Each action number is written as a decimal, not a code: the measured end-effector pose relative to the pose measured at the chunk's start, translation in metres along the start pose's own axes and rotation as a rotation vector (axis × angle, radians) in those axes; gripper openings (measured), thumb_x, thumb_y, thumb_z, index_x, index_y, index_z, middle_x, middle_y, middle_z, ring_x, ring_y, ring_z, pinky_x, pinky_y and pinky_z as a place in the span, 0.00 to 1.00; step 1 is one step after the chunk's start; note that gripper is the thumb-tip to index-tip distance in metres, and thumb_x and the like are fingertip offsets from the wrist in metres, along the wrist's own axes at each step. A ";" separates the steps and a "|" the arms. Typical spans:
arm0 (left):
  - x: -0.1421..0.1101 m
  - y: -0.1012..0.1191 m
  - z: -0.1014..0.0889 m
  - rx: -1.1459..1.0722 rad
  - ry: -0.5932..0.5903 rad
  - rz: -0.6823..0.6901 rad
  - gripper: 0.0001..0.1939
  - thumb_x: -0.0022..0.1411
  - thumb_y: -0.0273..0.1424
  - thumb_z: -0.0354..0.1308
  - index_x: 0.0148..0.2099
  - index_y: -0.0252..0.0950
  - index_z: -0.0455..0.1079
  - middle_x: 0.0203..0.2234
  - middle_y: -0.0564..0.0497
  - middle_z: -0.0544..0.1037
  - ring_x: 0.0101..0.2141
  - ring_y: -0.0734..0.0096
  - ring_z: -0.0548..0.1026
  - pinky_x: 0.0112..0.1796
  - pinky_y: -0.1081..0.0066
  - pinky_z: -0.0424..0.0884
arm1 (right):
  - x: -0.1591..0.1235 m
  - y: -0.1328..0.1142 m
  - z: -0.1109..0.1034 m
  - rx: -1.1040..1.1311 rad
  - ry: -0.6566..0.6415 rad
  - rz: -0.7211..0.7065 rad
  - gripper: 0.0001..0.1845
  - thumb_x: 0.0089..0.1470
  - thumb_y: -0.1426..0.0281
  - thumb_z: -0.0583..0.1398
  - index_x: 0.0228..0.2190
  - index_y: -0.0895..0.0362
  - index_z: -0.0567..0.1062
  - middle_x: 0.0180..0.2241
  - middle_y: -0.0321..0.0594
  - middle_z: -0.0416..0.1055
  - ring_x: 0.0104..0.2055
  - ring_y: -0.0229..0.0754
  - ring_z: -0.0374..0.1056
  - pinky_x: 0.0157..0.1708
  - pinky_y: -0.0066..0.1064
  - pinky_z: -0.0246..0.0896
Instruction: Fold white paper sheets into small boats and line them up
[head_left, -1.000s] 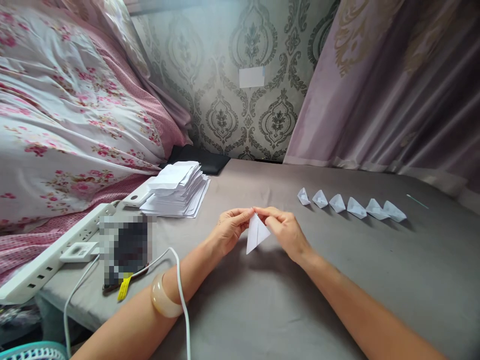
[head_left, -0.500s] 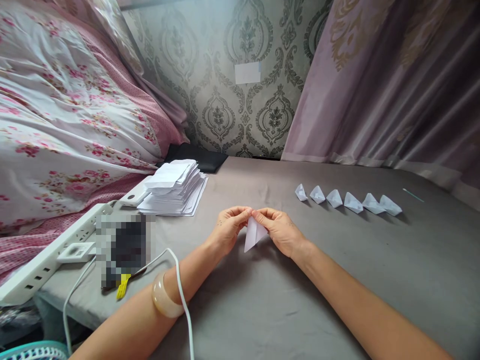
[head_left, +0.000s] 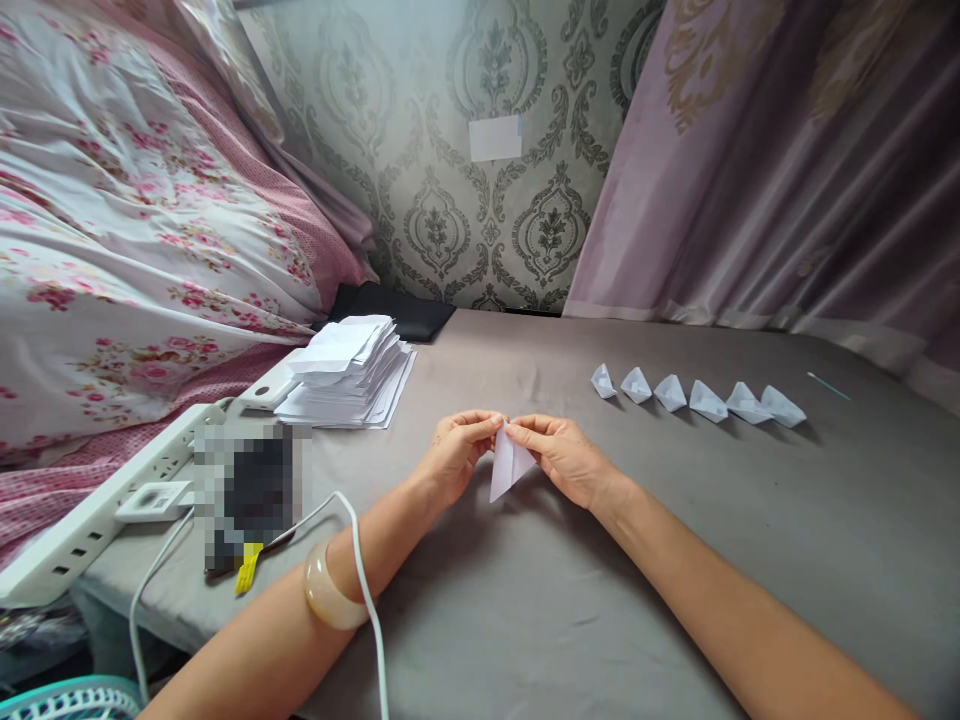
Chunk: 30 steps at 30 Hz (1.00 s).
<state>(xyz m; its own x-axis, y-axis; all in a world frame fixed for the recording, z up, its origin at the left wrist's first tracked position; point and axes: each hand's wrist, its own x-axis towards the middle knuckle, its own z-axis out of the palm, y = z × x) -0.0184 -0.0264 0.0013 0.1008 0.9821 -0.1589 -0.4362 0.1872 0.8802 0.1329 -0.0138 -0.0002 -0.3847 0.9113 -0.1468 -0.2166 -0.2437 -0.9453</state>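
Folded white paper [head_left: 510, 472] hung above the table [head_left: 480, 620], well in from its far edge, 1 corner pointing down. The left hand [head_left: 459, 452] pinched its top between thumb and fingers; the right hand [head_left: 566, 455] pinched it just beside that. 6 paper boats [head_left: 708, 402] sat in a row toward the table's far right corner, and a stack of paper [head_left: 345, 380] lay near its left edge.
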 end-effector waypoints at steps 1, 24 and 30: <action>0.000 0.000 0.000 0.000 -0.004 -0.002 0.10 0.43 0.31 0.68 0.27 0.30 0.75 0.22 0.51 0.73 0.25 0.77 0.69 0.31 0.74 0.64 | 0.000 0.000 0.000 0.000 -0.001 0.003 0.14 0.39 0.62 0.69 0.28 0.58 0.78 0.28 0.38 0.74 0.33 0.38 0.67 0.40 0.32 0.60; -0.009 0.003 0.005 0.061 -0.288 -0.116 0.11 0.49 0.34 0.67 0.34 0.32 0.75 0.28 0.49 0.75 0.30 0.75 0.71 0.34 0.73 0.66 | 0.004 -0.011 -0.030 0.271 -0.176 0.014 0.08 0.45 0.66 0.66 0.29 0.55 0.75 0.26 0.31 0.70 0.30 0.34 0.65 0.39 0.30 0.59; -0.009 0.002 0.006 0.056 -0.275 -0.126 0.11 0.48 0.34 0.68 0.33 0.33 0.75 0.28 0.50 0.75 0.29 0.76 0.71 0.33 0.74 0.66 | 0.006 -0.009 -0.033 0.246 -0.166 -0.006 0.09 0.44 0.65 0.67 0.30 0.54 0.76 0.27 0.32 0.71 0.30 0.34 0.65 0.37 0.28 0.59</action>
<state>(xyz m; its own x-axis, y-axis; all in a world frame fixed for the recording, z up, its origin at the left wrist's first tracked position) -0.0152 -0.0346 0.0070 0.3926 0.9077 -0.1481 -0.3559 0.2985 0.8856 0.1619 0.0047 -0.0020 -0.5195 0.8514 -0.0729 -0.4223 -0.3300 -0.8442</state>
